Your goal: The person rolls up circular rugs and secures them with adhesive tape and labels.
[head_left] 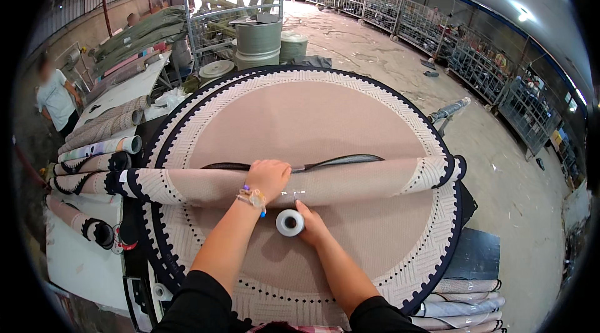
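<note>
Pink rolled rug [350, 183] on round rug [306, 120], R fingers [302, 209] clamped on tape [290, 232], can't tell L fingers [284, 170], rolls [100, 164] L, drum [258, 45] behind

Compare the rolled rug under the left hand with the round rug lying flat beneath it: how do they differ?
The rolled rug is a long, narrow tube, while the flat rug is spread into a wide circle. The rolled rug lies on top, crossing the flat rug, which is partly covered by it. Both share a pinkish-beige middle, a cream patterned border and a dark scalloped edge.
</note>
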Demonstrator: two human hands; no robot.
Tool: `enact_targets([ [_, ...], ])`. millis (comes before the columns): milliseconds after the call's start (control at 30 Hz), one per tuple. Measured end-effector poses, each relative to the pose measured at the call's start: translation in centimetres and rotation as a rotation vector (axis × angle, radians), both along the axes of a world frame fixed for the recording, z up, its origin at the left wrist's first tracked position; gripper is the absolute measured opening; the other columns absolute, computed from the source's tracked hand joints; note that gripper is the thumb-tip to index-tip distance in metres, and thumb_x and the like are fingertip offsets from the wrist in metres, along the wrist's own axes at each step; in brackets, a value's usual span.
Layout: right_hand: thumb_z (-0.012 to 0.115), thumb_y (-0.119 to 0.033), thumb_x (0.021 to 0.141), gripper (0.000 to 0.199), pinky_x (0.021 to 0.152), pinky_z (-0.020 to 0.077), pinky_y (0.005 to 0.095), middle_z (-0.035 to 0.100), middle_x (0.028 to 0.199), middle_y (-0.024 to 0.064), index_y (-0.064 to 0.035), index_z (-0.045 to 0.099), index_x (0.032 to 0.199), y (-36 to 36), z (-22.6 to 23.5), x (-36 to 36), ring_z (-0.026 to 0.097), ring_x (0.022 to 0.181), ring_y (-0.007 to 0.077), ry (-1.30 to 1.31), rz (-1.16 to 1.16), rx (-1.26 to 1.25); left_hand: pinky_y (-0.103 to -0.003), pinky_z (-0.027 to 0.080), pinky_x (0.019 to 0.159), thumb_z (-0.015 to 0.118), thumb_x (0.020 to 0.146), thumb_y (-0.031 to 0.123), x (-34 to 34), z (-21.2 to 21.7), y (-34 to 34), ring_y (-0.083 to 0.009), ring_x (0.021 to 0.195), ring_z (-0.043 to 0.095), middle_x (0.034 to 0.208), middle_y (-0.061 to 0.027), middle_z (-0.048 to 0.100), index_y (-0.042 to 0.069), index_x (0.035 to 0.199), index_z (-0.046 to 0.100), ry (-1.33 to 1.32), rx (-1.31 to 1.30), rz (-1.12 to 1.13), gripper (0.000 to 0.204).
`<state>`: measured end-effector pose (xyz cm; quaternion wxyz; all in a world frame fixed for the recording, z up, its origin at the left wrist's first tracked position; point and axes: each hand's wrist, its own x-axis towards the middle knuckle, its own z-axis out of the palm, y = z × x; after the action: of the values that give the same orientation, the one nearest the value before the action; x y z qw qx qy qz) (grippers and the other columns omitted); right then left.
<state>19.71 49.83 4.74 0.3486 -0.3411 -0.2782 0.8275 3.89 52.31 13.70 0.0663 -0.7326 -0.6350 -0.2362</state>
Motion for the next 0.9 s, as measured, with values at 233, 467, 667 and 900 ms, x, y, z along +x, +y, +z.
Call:
enact_targets([
  [233,0.061,-0.048,0.082,0.057,0.075,0.0478,0.0358,0.065,0.092,0.0134,0.0048,0.061,0.104,-16.1,-0.4,10.7,0.058,0.086,0.0194,-0.596,0.292,0.604,-0.038,0.043,0.083,0.061,0.077,0.022,4.9,4.6,-19.3,-0.0252,0.095,0.058,0.103,-0.0098,0.061,0.007,0.097,0.061,-0.042,0.085,-0.314,0.025],
  [467,0.071,-0.032,0.078,0.062,0.081,0.0442,0.0292,0.058,0.103,0.0074,0.0037,0.047,0.123,-22.3,-1.3,14.5,0.054,0.092,0.0144,-0.665,0.654,0.43,-0.04,0.038,0.093,0.071,0.065,0.04,5.7,2.3,-27.9,-0.0229,0.113,0.05,0.127,-0.0107,0.05,0.008,0.118,0.055,0.227,-0.094,-0.32,0.064],
  [667,0.07,-0.02,0.078,0.069,0.095,0.0385,0.0342,0.048,0.126,0.0173,0.0055,0.036,0.132,-21.1,3.4,10.3,0.049,0.112,0.0231,-0.473,0.256,0.487,-0.04,0.037,0.095,0.072,0.063,0.045,3.6,0.1,-21.4,-0.024,0.117,0.047,0.128,-0.0102,0.048,0.006,0.126,0.046,0.096,-0.124,-0.201,0.078],
  [900,0.064,-0.034,0.083,0.056,0.092,0.0408,0.033,0.058,0.115,0.0219,0.0071,0.052,0.119,-10.6,2.5,4.3,0.055,0.107,0.0257,-0.765,0.308,0.597,-0.037,0.039,0.094,0.07,0.069,0.039,-1.9,3.2,-9.8,-0.023,0.11,0.052,0.113,-0.0086,0.056,0.006,0.114,0.055,0.075,-0.393,-0.043,0.058],
])
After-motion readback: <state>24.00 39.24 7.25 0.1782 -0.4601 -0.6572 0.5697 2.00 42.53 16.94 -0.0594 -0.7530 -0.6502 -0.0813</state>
